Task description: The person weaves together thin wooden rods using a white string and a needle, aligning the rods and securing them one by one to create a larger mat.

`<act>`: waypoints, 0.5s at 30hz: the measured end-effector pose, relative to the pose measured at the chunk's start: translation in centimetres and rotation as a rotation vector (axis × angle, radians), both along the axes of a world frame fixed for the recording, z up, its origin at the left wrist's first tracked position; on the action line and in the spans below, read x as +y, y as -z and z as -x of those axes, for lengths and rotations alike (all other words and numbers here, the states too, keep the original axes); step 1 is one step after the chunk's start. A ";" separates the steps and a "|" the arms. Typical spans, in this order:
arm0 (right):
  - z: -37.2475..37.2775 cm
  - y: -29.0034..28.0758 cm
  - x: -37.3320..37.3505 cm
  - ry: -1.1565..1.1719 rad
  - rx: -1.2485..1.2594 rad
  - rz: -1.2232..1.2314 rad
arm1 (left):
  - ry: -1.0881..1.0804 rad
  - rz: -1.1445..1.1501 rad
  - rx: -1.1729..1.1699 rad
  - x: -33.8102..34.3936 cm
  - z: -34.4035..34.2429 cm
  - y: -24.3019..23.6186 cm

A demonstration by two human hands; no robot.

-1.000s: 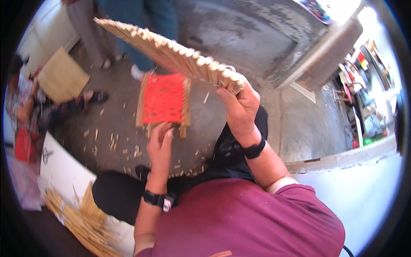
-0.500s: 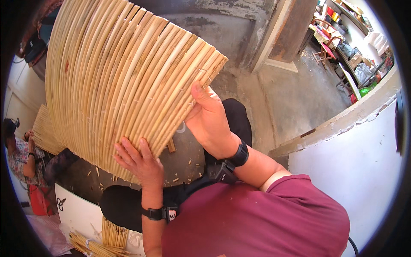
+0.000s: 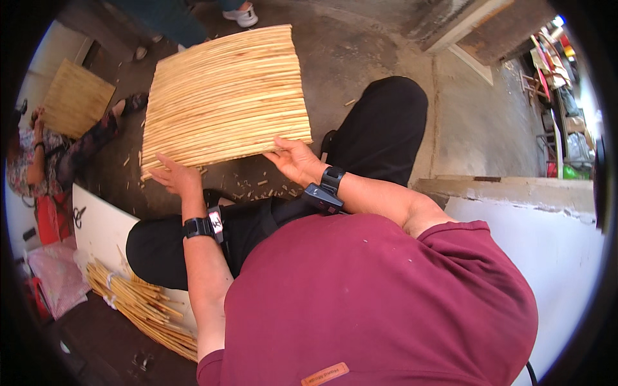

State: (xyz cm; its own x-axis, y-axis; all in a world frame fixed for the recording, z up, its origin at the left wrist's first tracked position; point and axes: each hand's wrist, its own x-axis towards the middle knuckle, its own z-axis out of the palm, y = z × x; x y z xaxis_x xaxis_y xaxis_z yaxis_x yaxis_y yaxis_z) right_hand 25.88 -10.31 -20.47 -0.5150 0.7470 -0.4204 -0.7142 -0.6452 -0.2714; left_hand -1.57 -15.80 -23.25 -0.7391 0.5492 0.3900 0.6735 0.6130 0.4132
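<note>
A flat mat of pale straw-coloured sticks [image 3: 222, 90], laid side by side, is held out in front of me, raised over the floor. My left hand [image 3: 180, 177] is at its lower left edge, fingers partly spread and holding it. With my right hand [image 3: 296, 157] I grip the lower right edge, thumb on top. On a white board [image 3: 96, 219] to my left lie tied bundles of thin sticks [image 3: 138, 305] and black scissors [image 3: 78, 217]. Black straps with small devices are on both my wrists.
A seated person [image 3: 35, 154] at the left holds another stick mat [image 3: 77, 96]. Legs and shoes of standing people [image 3: 238, 14] show at the top. Wood chips [image 3: 261, 186] litter the concrete floor. A white low wall [image 3: 515, 257] is at my right; cluttered shelves [image 3: 560, 116] stand beyond.
The mat, earlier tilted up and then filling the upper left, is now lowered flatter, its sticks running left to right. My right hand has moved down with it.
</note>
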 end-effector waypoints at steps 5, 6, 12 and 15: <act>-3.1 3.0 1.6 -0.452 -0.283 0.077 | -0.152 -0.676 -1.815 -0.5 -7.5 -1.2; -3.8 4.2 1.8 -0.836 -0.357 -0.193 | -0.056 -0.667 -1.927 -1.2 -8.5 -0.1; -7.6 -1.1 4.8 -1.300 -1.311 -1.050 | 0.107 -0.697 -1.843 1.4 -12.2 -1.4; -8.2 -3.1 6.1 -0.736 -1.755 -1.335 | 0.119 -0.682 -1.772 2.6 -10.3 -1.8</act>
State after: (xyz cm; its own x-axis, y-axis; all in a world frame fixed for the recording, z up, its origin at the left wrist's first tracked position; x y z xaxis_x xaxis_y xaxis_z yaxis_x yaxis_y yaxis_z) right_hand 34.09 -4.22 -17.36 -0.5491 0.8084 -0.2122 0.7782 0.4019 -0.4825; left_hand 8.70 -13.21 -21.47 -0.4514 0.7215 -0.5250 -0.7155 0.0589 0.6961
